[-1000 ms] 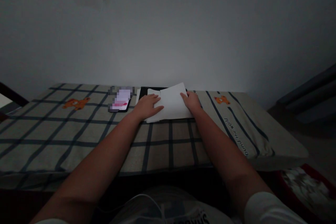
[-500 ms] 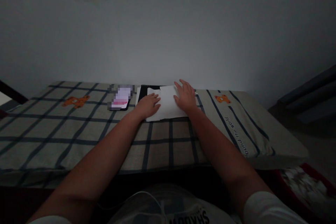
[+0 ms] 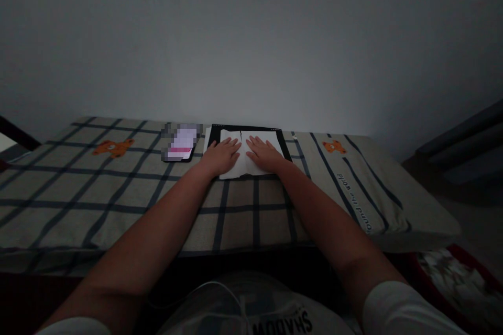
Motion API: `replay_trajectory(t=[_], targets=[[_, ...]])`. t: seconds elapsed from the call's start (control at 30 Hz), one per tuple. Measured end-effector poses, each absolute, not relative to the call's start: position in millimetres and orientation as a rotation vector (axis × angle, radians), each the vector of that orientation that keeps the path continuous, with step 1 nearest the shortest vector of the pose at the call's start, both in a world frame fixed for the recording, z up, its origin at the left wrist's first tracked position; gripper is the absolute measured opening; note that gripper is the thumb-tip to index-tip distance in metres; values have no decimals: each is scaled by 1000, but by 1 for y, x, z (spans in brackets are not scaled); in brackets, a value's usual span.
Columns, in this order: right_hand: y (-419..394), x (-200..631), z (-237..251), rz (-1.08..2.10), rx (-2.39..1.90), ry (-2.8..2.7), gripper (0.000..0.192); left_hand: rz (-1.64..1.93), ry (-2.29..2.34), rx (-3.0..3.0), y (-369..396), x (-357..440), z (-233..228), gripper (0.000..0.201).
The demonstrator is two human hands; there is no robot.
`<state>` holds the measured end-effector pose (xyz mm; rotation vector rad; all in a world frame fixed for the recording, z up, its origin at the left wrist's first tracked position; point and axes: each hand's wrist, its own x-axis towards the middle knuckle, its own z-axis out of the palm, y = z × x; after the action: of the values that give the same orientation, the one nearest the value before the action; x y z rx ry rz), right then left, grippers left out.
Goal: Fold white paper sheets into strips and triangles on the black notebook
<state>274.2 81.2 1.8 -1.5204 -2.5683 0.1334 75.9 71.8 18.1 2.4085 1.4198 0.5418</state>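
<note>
A white sheet of paper with a crease or slit down its middle lies on a black flat folder or board. My left hand rests flat on the left half of the paper, fingers spread. On the right half lies my right hand, also flat with its fingers stretched out. Neither hand grips anything. Pale sheet edges show under the black board at its left side. Parts of the paper are hidden beneath both hands.
A phone, partly blurred out, lies left of the board on the checked cloth. Behind stands a grey wall. A red-rimmed container of white crumpled stuff stands low at the right. A white cable crosses my lap.
My right hand has come down and inward from the paper's right edge and now lies flat on it. The crease and the board's right side are now exposed. My left hand has barely moved.
</note>
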Motion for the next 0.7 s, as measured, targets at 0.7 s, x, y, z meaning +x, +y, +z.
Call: replay_trajectory(t=[0.7], targets=[[78,268,3,142,-1620,-2553,62,103,1706,2647,63,86,22,50]])
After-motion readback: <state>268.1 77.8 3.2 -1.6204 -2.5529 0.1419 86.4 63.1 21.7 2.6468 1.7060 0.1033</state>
